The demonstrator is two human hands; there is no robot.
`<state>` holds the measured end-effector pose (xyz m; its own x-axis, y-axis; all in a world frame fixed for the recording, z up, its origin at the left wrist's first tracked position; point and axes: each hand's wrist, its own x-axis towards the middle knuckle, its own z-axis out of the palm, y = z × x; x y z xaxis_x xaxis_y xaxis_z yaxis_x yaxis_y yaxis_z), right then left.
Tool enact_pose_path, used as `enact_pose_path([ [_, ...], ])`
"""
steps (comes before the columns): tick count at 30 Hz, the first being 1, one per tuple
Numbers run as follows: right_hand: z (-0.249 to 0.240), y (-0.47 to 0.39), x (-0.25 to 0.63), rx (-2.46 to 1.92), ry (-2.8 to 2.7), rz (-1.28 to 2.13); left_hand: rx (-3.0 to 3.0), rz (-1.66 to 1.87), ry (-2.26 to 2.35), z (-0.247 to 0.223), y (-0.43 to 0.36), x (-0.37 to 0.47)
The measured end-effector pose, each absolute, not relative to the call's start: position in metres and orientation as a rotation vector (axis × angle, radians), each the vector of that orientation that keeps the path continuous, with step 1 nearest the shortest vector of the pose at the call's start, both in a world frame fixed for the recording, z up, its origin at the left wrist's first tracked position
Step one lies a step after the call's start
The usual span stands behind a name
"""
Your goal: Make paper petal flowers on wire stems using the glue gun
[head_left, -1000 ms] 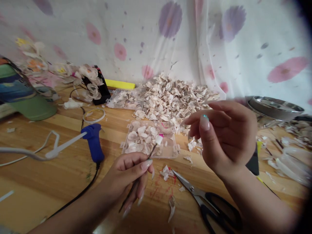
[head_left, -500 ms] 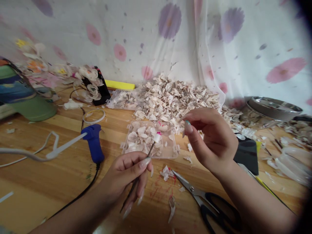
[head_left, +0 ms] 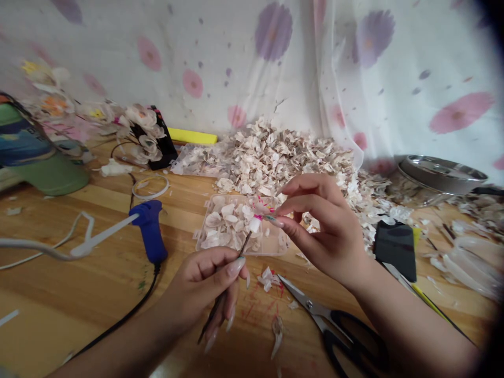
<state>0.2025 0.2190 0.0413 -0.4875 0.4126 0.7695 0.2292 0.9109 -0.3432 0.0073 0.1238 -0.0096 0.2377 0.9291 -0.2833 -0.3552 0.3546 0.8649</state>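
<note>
My left hand [head_left: 214, 281] is closed around a thin dark twig [head_left: 244, 244], which slants up and to the right. On its upper end sits a small white cylinder-shaped piece [head_left: 254, 226] with a bright pink top [head_left: 258, 216]. My right hand [head_left: 318, 223] has thumb and index finger pinched together at that pink top; whatever lies between the nails is too small to make out. Behind the twig, a clear compartment box [head_left: 277, 244] holds pale petals [head_left: 214, 219] and some pink-and-yellow bits. Scissors [head_left: 315, 310] lie partly open below my right hand.
A blue glue gun [head_left: 151, 231] with its cord lies at left, near a green container [head_left: 59, 176]. Pale petals [head_left: 291, 155] are heaped at the back. A metal bowl [head_left: 443, 173] and a black flat object [head_left: 396, 251] are at right. Petal flowers [head_left: 147, 134] stand back left.
My right hand has moved left and down, bringing its pinched fingertips to the pink top. My left hand has stayed nearly in place with the twig.
</note>
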Motion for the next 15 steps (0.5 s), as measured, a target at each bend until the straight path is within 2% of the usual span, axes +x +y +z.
enact_pose_path([
  [10,0.044,0.208,0.203,-0.262,-2.207,0.285,0.747,1.035,0.872,-0.012,0.126,0.005],
  [15,0.043,0.209,0.200,-0.341,-2.104,0.397,0.745,1.024,0.866,-0.011,0.124,0.005],
])
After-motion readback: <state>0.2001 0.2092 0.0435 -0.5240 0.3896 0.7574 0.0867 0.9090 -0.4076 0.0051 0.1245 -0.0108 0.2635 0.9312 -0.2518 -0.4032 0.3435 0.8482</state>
